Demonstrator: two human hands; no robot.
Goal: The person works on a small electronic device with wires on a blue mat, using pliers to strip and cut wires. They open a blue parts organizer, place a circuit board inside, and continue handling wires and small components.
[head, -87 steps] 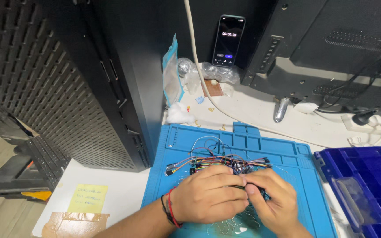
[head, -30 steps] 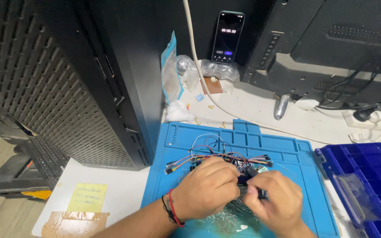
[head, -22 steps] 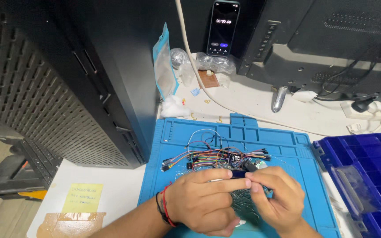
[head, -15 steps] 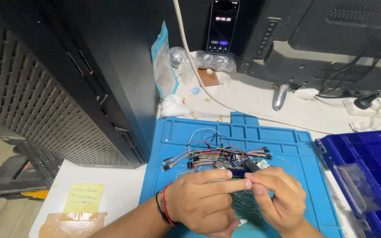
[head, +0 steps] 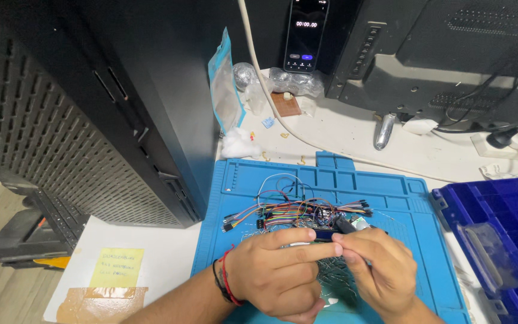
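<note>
On a blue work mat (head: 241,180) lies a bundle of coloured jumper wires (head: 283,211) joined to a small dark circuit board (head: 322,233). My left hand (head: 274,276), with a red cord at the wrist, lies over the near side of the bundle and pinches the board's edge with its forefinger. My right hand (head: 376,270) grips a small black part (head: 346,225) at the board's right end. Fine wires (head: 334,282) show between the two hands; the rest under my palms is hidden.
A large black perforated case (head: 91,108) stands at the left. A phone (head: 307,33) showing a timer leans at the back, beside plastic bags (head: 226,90). A blue compartment box (head: 502,234) sits right. A yellow note (head: 115,267) lies on the white table. A monitor base (head: 439,66) and cables stand behind.
The view has tilted down a little. My hands have stayed on the wire bundle and board, with the fingers shifting slightly closer together at the board's right end.
</note>
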